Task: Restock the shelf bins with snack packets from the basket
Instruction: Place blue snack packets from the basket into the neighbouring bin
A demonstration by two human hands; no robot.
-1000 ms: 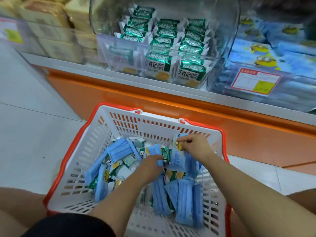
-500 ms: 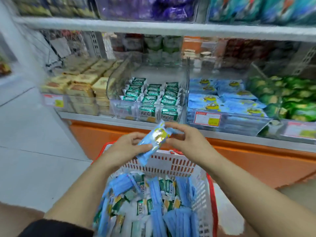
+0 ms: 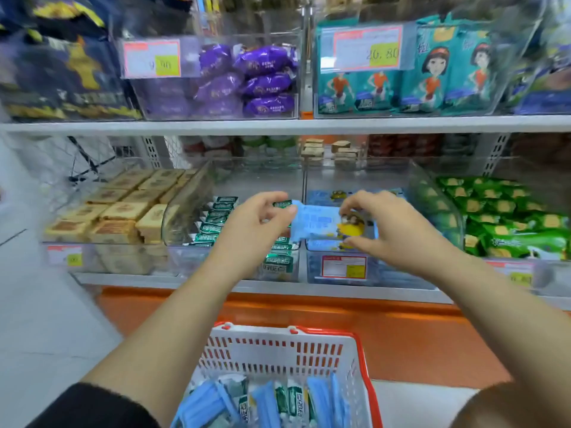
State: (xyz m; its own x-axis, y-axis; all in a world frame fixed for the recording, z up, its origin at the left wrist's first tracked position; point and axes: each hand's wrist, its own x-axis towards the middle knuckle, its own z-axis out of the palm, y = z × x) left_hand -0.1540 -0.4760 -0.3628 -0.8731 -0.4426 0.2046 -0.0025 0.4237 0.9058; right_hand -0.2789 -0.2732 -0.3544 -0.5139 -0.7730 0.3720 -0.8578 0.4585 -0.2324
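One view only, worn on the head.

Carried up and forward within the last second: a single blue packet, down among the stock in the basket a second ago, just above the rim half a second ago, now lying roughly level in front of the lower row of bins. Pinched at its left end by the left hand; gripped at its right end by the right hand, fingers curled round the yellow printed end. Neither hand free, neither closed on nothing. Held just over the front of the clear bin of matching blue packets, partly across the divider toward the neighbouring bin of green foil packets. Contact with the stock beneath: impossible to tell from here. Judged from that: pick finished, placing under way, release not yet made. Plenty left to do, with many blue and green packets lying in the basket below.

Then the surroundings. Lower shelf with a pale metal front edge, above an orange base panel. From left to right along it: tan wrapped cakes, green foil packets, blue packets, bright green packs, all in clear bins, price labels on the fronts. Upper shelf carrying purple packs and teal packs printed with a cartoon figure; dark packs at far left, blurred. Pale floor to the left. Dark cloth at the lower left edge, by the left arm.
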